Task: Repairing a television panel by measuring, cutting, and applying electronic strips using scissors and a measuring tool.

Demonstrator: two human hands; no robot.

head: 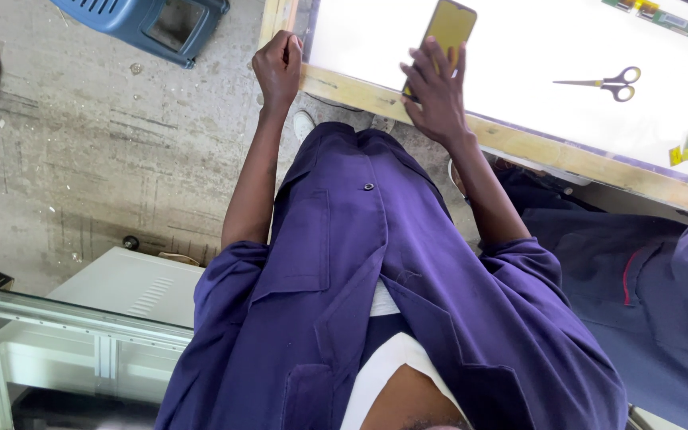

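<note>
At the wooden edge [360,89] of a bright white lit table [519,72], the left hand [279,68] is clenched on the frame's corner. The right hand [438,94] grasps a yellow-backed smartphone [449,28], propped over the table's near edge. Yellow-handled scissors [611,82] lie well apart on the surface. Below, a scuffed concrete floor [81,151] holds a blue plastic crate [149,22] and a white cabinet [121,291].
</note>
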